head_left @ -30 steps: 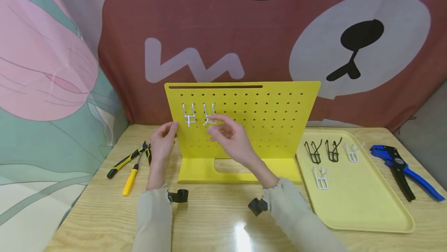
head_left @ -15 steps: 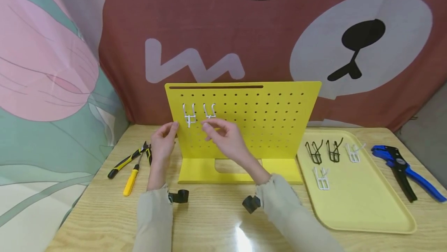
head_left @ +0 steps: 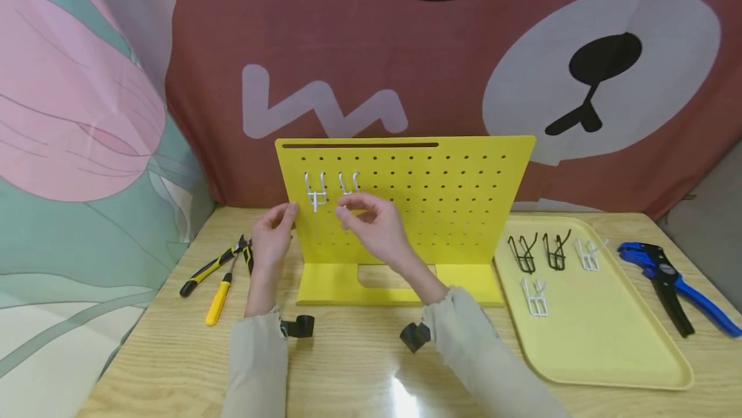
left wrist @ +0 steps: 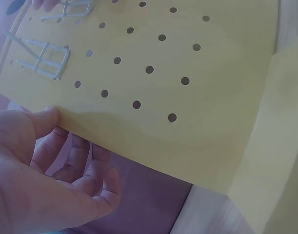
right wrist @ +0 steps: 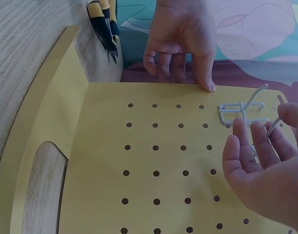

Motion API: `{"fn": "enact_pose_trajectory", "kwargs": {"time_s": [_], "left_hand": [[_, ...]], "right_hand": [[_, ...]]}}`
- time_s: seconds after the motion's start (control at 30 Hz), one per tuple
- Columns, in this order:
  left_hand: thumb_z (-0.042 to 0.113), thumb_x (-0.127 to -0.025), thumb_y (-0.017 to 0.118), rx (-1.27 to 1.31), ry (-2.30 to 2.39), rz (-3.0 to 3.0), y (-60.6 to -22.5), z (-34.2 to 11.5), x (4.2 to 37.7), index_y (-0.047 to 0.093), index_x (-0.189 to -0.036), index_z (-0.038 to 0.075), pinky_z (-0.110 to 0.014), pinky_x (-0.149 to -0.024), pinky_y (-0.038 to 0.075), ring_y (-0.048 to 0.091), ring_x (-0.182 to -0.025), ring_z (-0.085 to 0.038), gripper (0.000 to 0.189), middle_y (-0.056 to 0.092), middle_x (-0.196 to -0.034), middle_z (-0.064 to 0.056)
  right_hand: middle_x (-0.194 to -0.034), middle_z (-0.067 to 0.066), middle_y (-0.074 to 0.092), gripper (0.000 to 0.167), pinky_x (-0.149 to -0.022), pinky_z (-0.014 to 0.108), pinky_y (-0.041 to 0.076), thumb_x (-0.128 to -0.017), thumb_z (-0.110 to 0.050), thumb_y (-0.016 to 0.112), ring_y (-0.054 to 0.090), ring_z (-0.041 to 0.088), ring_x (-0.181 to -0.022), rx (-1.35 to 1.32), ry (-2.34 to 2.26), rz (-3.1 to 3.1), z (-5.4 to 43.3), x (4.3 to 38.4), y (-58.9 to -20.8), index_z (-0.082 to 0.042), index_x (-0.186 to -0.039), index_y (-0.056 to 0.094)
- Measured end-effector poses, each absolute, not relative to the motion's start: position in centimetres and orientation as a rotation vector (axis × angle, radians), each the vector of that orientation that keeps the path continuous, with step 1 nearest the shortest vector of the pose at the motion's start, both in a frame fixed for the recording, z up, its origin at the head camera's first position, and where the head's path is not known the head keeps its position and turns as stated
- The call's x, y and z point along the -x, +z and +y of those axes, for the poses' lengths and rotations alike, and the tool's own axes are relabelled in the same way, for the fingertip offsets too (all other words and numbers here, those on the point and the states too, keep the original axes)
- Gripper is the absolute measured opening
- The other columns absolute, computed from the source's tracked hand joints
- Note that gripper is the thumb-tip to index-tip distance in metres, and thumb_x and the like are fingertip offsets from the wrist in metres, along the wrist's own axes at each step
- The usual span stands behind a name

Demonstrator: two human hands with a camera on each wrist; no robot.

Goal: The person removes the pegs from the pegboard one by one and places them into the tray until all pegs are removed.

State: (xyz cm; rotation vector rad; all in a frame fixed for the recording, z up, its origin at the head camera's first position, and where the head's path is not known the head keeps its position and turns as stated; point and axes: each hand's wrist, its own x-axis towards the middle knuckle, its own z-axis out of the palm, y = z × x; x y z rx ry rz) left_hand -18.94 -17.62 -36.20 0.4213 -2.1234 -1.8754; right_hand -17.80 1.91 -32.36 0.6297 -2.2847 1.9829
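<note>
Yellow pegboard point(head_left: 446, 218), fingers point(left wrist: 92, 175) round left edge point(head_left: 285, 170)

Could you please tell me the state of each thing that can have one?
Yellow pegboard, standing upright
Left hand, gripping the pegboard's side edge
Right hand, pinching the right white hook
Right white hook, at the pegboard, partly hidden; seating unclear
Left white hook, hanging on the pegboard
Yellow tray, flat, holding four hooks
Pliers, handles spread apart
Screwdriver, lying on the table
Blue-and-black tool, handles spread apart
</note>
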Motion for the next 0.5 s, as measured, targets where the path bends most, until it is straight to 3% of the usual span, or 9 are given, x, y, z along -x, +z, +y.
{"fn": "enact_pose_trajectory", "kwargs": {"time_s": [0.33, 0.5], "left_hand": [[0.041, -0.094, 0.059, -0.416, -1.878, -2.137, -36.06, -17.66, 18.89, 0.065, -0.119, 0.005, -0.030, -0.080, 0.043, 0.058, -0.096, -0.018, 0.044, 0.061, -0.114, -0.010], [0.041, -0.094, 0.060, -0.423, -1.889, -2.139, -36.08, -17.71, 18.83, 0.064, -0.120, 0.006, -0.033, -0.083, 0.043, 0.057, -0.098, -0.019, 0.044, 0.061, -0.116, -0.010]], "right_hand": [[-0.102, 0.006, 0.069, 0.019, -0.073, 0.033, 0.053, -0.090, -0.013, 0.068, 0.067, 0.027, -0.082, -0.681, 2.015, -2.254, 2.27, 17.58, -32.48, -0.003, -0.107, 0.069], [-0.104, 0.013, 0.069, 0.019, -0.078, 0.042, 0.053, -0.091, -0.012, 0.067, 0.066, 0.034, -0.084, -0.725, 2.083, -2.210, 2.45, 17.30, -32.50, -0.003, -0.108, 0.068]]}}
